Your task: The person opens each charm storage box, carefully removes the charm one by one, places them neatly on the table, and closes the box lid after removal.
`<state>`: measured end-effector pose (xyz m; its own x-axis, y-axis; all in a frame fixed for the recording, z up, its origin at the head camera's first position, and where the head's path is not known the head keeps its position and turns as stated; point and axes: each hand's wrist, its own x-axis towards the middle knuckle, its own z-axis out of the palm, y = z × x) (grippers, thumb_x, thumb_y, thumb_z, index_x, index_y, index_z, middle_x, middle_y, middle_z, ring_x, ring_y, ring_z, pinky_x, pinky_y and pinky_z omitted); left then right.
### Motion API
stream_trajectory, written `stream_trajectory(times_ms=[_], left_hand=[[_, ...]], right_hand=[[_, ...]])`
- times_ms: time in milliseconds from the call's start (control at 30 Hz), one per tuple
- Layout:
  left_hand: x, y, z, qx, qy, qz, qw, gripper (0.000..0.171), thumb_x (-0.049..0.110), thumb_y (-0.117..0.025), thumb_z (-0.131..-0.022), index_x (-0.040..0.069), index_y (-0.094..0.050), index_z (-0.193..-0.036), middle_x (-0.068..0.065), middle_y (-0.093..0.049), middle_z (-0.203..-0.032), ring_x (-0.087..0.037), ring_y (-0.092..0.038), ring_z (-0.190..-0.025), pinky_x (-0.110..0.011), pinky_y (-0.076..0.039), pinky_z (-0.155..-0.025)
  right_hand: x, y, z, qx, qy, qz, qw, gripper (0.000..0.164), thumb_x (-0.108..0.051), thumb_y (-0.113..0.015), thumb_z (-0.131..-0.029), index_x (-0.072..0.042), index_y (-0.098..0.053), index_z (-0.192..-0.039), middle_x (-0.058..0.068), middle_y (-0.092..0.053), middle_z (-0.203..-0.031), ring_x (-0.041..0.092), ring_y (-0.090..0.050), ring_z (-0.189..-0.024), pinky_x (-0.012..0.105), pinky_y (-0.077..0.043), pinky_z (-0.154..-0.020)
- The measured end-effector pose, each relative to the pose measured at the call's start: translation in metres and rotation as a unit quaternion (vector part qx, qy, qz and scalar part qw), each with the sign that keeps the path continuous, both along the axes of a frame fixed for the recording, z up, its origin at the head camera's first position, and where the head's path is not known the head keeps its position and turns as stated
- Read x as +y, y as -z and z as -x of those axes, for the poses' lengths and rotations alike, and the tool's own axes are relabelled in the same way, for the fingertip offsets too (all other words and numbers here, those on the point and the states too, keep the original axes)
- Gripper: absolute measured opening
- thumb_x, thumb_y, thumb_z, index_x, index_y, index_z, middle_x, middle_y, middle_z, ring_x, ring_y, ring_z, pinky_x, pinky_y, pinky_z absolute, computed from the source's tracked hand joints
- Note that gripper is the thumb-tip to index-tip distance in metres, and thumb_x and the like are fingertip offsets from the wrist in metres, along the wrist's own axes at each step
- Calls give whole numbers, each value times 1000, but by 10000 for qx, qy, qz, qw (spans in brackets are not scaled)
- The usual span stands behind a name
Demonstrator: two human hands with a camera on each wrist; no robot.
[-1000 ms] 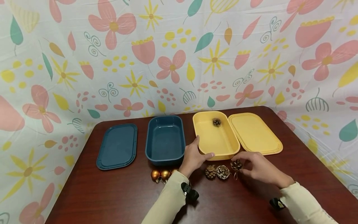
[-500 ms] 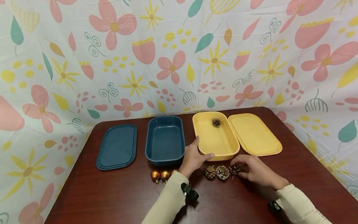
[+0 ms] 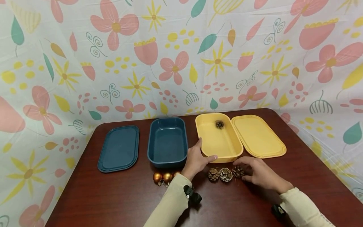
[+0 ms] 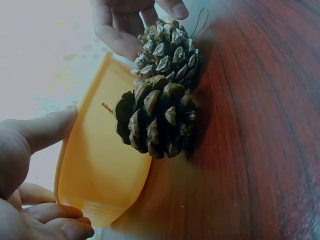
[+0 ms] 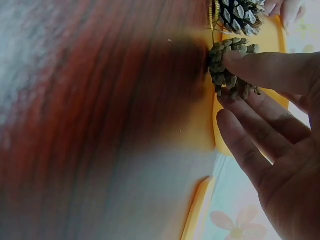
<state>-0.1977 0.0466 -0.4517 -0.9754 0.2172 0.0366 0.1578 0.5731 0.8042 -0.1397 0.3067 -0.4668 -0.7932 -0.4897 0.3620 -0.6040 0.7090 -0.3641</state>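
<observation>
My right hand (image 3: 259,173) holds a brown pine cone (image 3: 237,171) at the right end of a short row on the table. In the right wrist view the thumb lies over this pine cone (image 5: 222,65), with fingertips at its other side. Left of it are a white-tipped pine cone (image 3: 226,174) and another brown pine cone (image 3: 213,174). My left hand (image 3: 195,159) grips the near left corner of the yellow container (image 3: 218,142), thumb on the front rim and fingers along the side. Another pine cone (image 3: 219,124) lies inside, at the far end.
A yellow lid (image 3: 259,135) lies against the container's right side. To the left stand a blue container (image 3: 168,142) and a blue lid (image 3: 119,148). Shiny copper-coloured ball ornaments (image 3: 162,178) sit before the blue container, partly behind the left sleeve. A patterned cloth (image 3: 175,63) hangs behind.
My right hand has lowered the pine cone and brought it slightly left, beside the white-tipped one. The left hand stays at the yellow container.
</observation>
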Motion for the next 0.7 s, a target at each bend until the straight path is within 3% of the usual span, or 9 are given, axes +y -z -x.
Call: stream_trajectory(times_ms=[300,533,700], left_hand=[[0,0,0,-54,-11,-11,10000,100,42,-84,-81,10,-29,-159,-10,-41,-160,-28,-42,-147,-45,-44,-114],[0,0,0,-136,3,14,9999,101,42,-83,-82,11,-27,-159,-9,-40,-161,-28,-41,-147,-45,-45,-113],[1,-1,0,-110,16,14,9999,101,42,-83,-82,10,-28,-159,-10,-40,-160,-28,-42,-147,-44,-45,-113]], right_hand=[[-1,-8,-2,54,11,-23,10000,60,2,-93,-57,-14,-71,-111,-6,-73,-106,7,-67,-93,29,-58,-75],[-1,-24,-1,-297,-44,151,9994,42,-3,-86,-75,-10,-71,-114,1,-74,-104,12,-72,-88,29,-60,-72],[1,-40,3,-279,-91,140,9995,27,-4,-81,-81,-8,-72,-106,0,-75,-95,0,-68,-77,25,-58,-62]])
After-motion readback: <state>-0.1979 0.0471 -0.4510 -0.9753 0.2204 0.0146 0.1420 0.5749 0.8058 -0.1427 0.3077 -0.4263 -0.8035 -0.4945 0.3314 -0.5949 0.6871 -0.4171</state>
